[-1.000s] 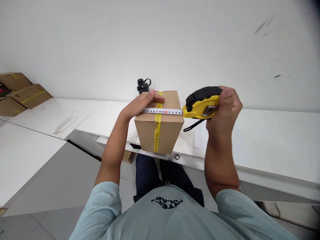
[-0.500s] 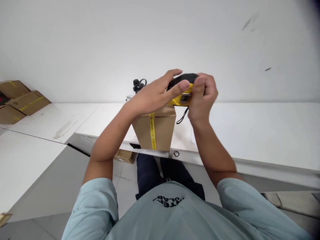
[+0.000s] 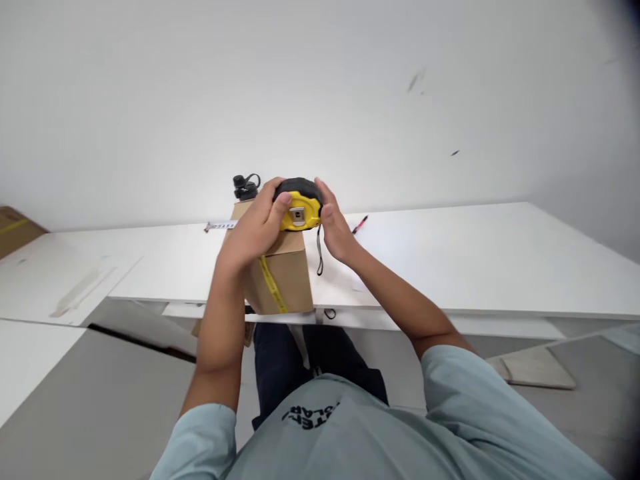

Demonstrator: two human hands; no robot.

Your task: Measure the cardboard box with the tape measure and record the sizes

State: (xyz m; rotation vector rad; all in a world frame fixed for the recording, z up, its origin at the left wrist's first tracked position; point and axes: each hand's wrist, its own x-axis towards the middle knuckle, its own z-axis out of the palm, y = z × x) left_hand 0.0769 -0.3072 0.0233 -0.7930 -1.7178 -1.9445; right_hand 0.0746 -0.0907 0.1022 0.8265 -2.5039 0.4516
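Note:
A yellow and black tape measure is held between my two hands above a brown cardboard box. My left hand grips its left side, thumb on the yellow front face. My right hand holds the right end, with fingers on the far side and the thumb near the front. To the left of my left hand sticks out a strip of white tape blade with a metal hook at its end. A dark wrist strap dangles from the case. Yellow tape runs down the box's front.
Behind the box stands something with a black bottle cap. A red and black pen lies on the white table, near a pale sheet. Another cardboard box sits at far left. The wall rises right behind the table.
The view has swung to the right. My right hand's fingers have loosened from a tight fold to a straighter hold on the case. The white blade now shows at left.

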